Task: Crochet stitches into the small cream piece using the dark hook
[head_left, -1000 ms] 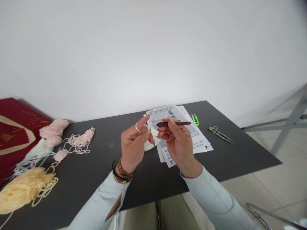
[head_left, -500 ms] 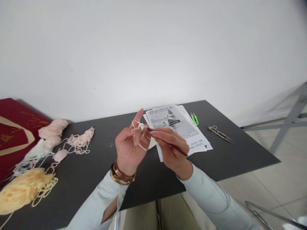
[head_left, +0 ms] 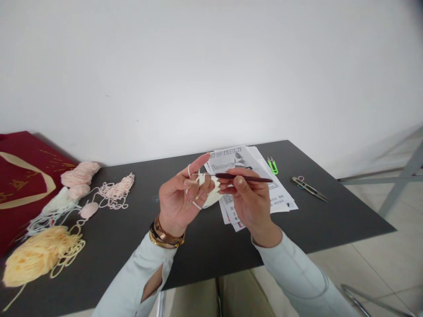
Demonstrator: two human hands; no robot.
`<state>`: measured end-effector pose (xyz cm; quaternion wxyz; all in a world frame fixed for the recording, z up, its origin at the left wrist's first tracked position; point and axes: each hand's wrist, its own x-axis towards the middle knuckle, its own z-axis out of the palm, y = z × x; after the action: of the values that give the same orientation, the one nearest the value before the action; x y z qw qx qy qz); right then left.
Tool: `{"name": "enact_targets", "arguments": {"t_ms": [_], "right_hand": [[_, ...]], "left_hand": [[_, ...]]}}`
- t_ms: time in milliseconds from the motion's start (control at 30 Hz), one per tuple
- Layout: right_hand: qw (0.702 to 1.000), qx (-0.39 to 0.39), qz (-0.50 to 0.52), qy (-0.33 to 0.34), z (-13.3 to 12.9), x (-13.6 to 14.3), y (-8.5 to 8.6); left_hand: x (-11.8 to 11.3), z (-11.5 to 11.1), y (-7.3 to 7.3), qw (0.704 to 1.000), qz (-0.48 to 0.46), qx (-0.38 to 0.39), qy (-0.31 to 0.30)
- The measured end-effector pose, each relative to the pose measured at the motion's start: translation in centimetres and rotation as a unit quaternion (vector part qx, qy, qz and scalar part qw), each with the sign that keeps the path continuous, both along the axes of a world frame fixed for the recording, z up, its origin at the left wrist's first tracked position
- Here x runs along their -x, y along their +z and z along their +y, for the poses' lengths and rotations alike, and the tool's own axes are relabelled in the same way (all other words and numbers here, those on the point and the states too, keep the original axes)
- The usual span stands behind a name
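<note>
My left hand [head_left: 180, 200] is raised over the table, index finger stretched up with white yarn [head_left: 189, 171] looped round it. Its other fingers pinch a small piece of white crochet work [head_left: 201, 179], mostly hidden behind them. In my right hand [head_left: 253, 198] is a crochet hook [head_left: 246, 177] with a dark brown handle, held nearly level. The hook's thin metal shaft points left and reaches the work at my left fingers; whether its tip sits in a loop cannot be made out. Behind both hands lies a cream yarn ball [head_left: 212, 197], partly covered.
Printed sheets [head_left: 280, 193] lie under and behind my right hand. Green thread snips [head_left: 272, 165] and metal snips [head_left: 309, 189] are farther right. On the left are pink yarn [head_left: 81, 174], white yarn [head_left: 56, 209], yellow yarn [head_left: 36, 255] and a red bag [head_left: 20, 176].
My right hand has moved right and turned so its thumb faces me. The hook has swung from slanting down to nearly level. My left hand stays nearly in place.
</note>
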<state>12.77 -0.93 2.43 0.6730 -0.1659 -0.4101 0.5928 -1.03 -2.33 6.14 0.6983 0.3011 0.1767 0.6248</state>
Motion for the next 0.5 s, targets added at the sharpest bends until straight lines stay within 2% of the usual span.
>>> {"name": "enact_targets", "arguments": {"t_ms": [200,500], "right_hand": [[1.000,-0.006,0.004,-0.008,-0.07,-0.31,0.34],[0.998,-0.050,-0.030,-0.032,0.18,-0.96,0.17]], "left_hand": [[0.33,-0.01,0.17,1.000,-0.016,-0.012,-0.014],[0.38,-0.10,0.49,1.000,0.025,-0.006,-0.008]]}}
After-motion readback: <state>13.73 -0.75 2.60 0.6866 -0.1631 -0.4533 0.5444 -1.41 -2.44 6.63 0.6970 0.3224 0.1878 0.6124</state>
